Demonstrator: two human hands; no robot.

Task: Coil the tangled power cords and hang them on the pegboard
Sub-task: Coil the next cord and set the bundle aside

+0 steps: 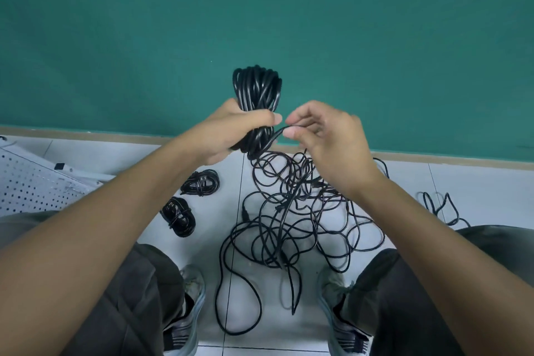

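Observation:
My left hand (231, 130) grips a coiled bundle of black cord (257, 89) round its middle, held upright in front of the green wall. My right hand (323, 136) pinches a loose black strand of cord (274, 137) right beside the bundle. Below the hands a tangled heap of black cords (294, 217) spreads over the white floor tiles between my feet. Two finished coils lie on the floor to the left, one further off (200, 182) and one nearer (177, 215). A white pegboard (31, 185) lies flat at the far left.
Another loose black cord (442, 208) lies on the tiles at the right. My knees in dark trousers and my grey shoes (187, 306) frame the heap. A tan skirting strip (86, 131) runs along the foot of the green wall.

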